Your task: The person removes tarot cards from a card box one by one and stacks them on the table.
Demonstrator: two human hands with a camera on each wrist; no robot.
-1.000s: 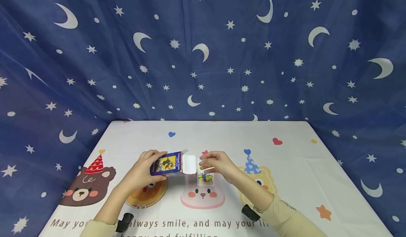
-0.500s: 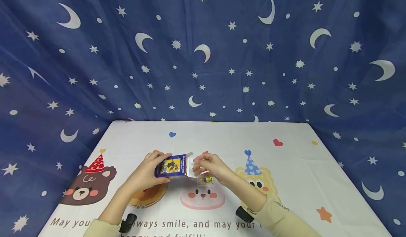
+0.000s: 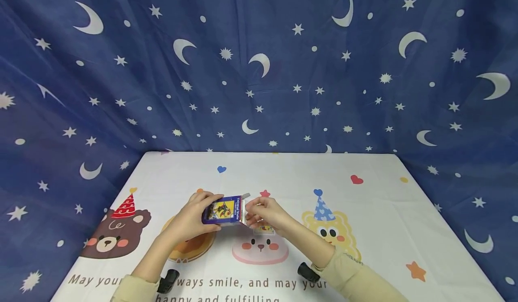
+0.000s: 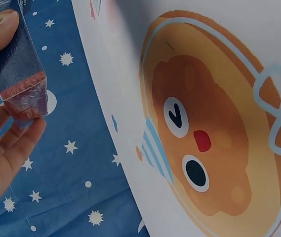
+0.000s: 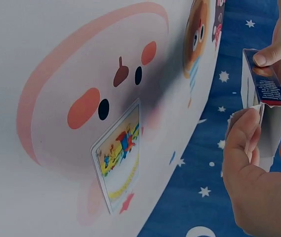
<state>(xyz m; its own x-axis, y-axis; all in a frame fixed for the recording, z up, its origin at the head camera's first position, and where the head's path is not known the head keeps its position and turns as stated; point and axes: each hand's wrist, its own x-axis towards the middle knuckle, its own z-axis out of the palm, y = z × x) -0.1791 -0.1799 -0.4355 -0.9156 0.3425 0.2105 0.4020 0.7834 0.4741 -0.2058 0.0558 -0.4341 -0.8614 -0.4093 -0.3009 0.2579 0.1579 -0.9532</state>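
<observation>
My left hand grips a dark blue tarot card box, thumb on one side and fingers on the other, and holds it raised above the table. The box's end is open toward the right, where my right hand pinches at the flap with curled fingers. Close up in the right wrist view, the box looks hollow at the opening. Below the right hand a thin stack of picture cards lies face up on the table, partly hidden in the head view. Clear wrap covers the box's other end in the left wrist view.
A white tablecloth printed with cartoon faces, hearts and lettering covers the table. Behind and beside it hangs a blue curtain with moons and stars. Dark wrist devices sit under both forearms.
My right hand has moved left from over the cards to the box's open end. The white flap, earlier in plain sight, is now mostly hidden by the fingers. The box has shifted slightly right.
</observation>
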